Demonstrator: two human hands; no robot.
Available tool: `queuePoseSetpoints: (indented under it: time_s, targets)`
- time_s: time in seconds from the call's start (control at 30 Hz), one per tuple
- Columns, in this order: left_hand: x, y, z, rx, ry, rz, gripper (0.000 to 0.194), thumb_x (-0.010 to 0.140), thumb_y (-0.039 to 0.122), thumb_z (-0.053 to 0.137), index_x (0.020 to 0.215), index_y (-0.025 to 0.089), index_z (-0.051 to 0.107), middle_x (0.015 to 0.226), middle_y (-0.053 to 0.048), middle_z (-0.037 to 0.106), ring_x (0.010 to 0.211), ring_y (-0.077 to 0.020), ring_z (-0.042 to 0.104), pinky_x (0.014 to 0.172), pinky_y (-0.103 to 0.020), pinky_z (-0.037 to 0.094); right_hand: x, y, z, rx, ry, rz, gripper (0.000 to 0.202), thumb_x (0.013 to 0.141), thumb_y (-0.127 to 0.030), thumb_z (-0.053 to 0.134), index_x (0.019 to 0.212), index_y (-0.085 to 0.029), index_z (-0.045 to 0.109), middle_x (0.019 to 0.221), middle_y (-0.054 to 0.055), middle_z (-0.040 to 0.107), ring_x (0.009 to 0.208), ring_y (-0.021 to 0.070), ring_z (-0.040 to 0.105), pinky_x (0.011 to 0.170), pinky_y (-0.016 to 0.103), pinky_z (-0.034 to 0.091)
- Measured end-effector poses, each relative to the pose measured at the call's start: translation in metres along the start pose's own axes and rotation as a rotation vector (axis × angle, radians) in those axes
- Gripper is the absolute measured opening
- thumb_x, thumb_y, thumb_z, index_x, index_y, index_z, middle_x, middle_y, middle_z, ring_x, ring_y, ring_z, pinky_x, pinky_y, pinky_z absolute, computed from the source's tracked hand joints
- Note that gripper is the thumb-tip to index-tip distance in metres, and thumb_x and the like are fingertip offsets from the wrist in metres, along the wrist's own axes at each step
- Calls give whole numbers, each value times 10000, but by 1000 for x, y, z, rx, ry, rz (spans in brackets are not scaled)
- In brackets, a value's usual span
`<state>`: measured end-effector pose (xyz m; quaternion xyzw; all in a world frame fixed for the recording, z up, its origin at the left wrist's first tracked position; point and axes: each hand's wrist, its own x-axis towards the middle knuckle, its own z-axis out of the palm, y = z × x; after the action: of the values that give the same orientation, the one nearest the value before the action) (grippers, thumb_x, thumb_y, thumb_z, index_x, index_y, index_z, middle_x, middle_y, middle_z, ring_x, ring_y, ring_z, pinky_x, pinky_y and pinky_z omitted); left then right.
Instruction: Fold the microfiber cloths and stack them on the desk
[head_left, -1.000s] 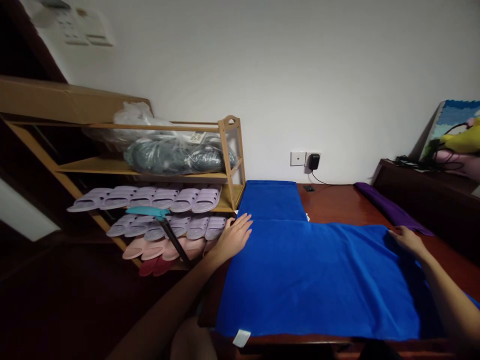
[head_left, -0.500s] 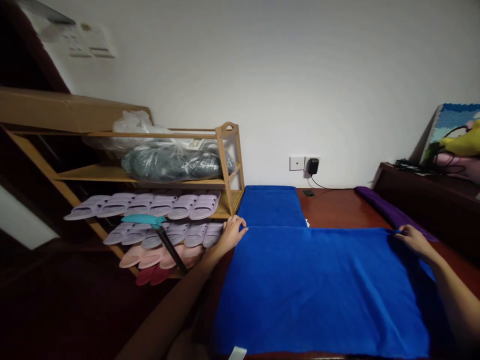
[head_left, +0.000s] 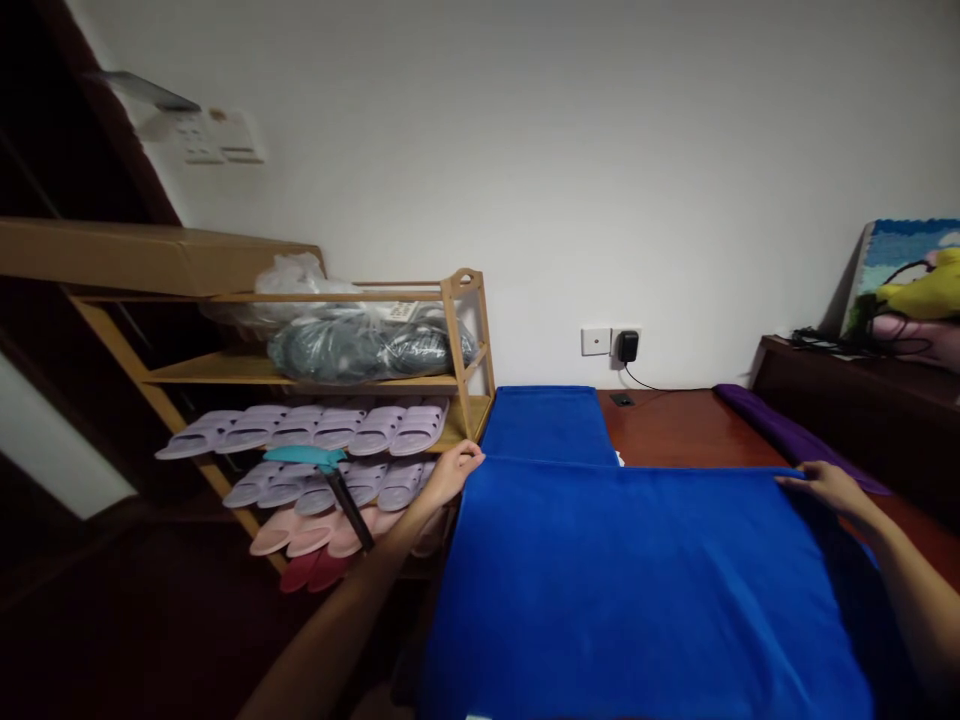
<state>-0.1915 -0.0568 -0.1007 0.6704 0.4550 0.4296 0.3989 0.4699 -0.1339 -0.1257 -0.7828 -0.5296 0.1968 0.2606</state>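
Observation:
A blue cloth [head_left: 637, 590] spreads across the near part of the view, its far edge drawn nearly straight between my hands. My left hand [head_left: 454, 472] pinches its far left corner. At the far right corner my right hand [head_left: 829, 490] is closed on the edge, fingers bent over the fabric. Behind it, against the wall, lies a second blue cloth [head_left: 547, 425], flat with a straight far edge. A small white tag pokes out by that cloth's right side. The near edge of the held cloth runs out of the picture.
A wooden shoe rack [head_left: 469, 350] with lilac slippers [head_left: 409, 428] and a plastic-wrapped bundle [head_left: 367, 345] stands left. A turquoise-topped black pole [head_left: 349, 505] leans before it. A purple cloth [head_left: 787, 430] lies on the reddish-brown tabletop [head_left: 675, 430], near a black plug adapter [head_left: 628, 346].
The held cloth's far edge has become straighter and its surface smoother. My left hand has shifted slightly left. The whole scene sits lower in view as the head tilted up.

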Motion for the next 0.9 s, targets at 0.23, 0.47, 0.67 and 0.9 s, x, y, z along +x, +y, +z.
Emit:
queuePoseSetpoints:
  time_s: [0.23, 0.47, 0.67, 0.9]
  targets:
    - [5, -9, -23, 147, 106, 21, 299, 739, 480, 575, 734, 198, 475, 500, 74, 480, 431, -91, 413, 444, -192, 289, -16, -15, -1, 507, -178, -126, 240, 770, -461, 555, 728, -232, 493, 700, 37, 559, 673, 198, 557, 633, 293, 415]
    - [8, -12, -23, 365, 195, 122, 228, 757, 421, 535, 699, 201, 516, 475, 81, 389, 471, -109, 383, 512, -207, 284, 13, -18, 5, -219, 85, -88, 318, 720, -549, 540, 747, -235, 503, 809, 86, 644, 809, 288, 595, 706, 387, 386]
    - [14, -18, -26, 595, 225, 159, 184, 825, 365, 476, 748, 207, 530, 521, 62, 395, 544, -142, 459, 572, -225, 342, 19, -26, 12, -669, 235, -221, 414, 803, -582, 456, 891, -187, 542, 993, 175, 642, 996, 340, 553, 798, 445, 333]
    - [-10, 6, 3, 1056, 258, 244, 218, 874, 173, 436, 1014, 188, 603, 1005, -110, 628, 982, -255, 579, 848, -362, 430, 16, -29, 43, -859, 402, -249, 496, 877, -530, 364, 1124, -148, 563, 1077, 162, 577, 1039, 338, 484, 833, 477, 347]
